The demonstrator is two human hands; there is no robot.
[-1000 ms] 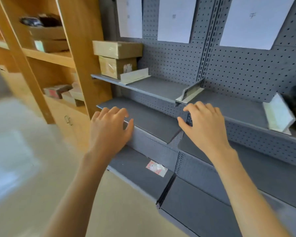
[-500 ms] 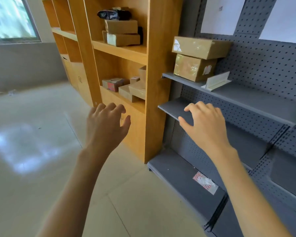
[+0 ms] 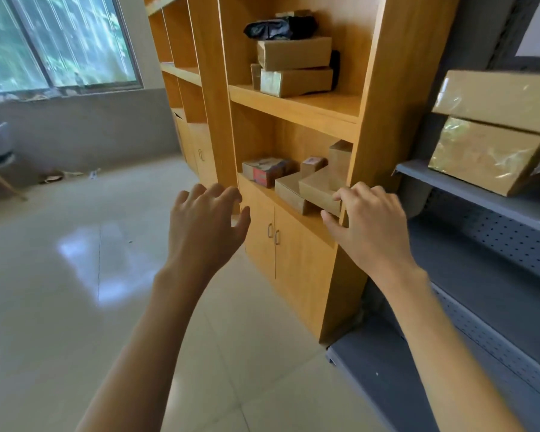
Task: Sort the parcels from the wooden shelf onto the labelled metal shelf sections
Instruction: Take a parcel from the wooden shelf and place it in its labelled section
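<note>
Both our hands are empty, fingers loosely spread: the left hand (image 3: 206,219) hangs over the floor, the right hand (image 3: 368,222) is close in front of the small cardboard box (image 3: 320,190) on the wooden shelf (image 3: 296,102), probably the next pick. More taped brown boxes (image 3: 293,67) are stacked above. Two glossy wrapped parcels (image 3: 493,132) already sit on the grey metal shelf (image 3: 468,194).

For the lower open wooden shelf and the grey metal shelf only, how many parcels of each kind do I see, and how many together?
Plain brown cardboard boxes, lower wooden shelf: 4
Red-printed box, same shelf: 1
Tape-wrapped boxes, metal shelf: 2
Total: 7
</note>
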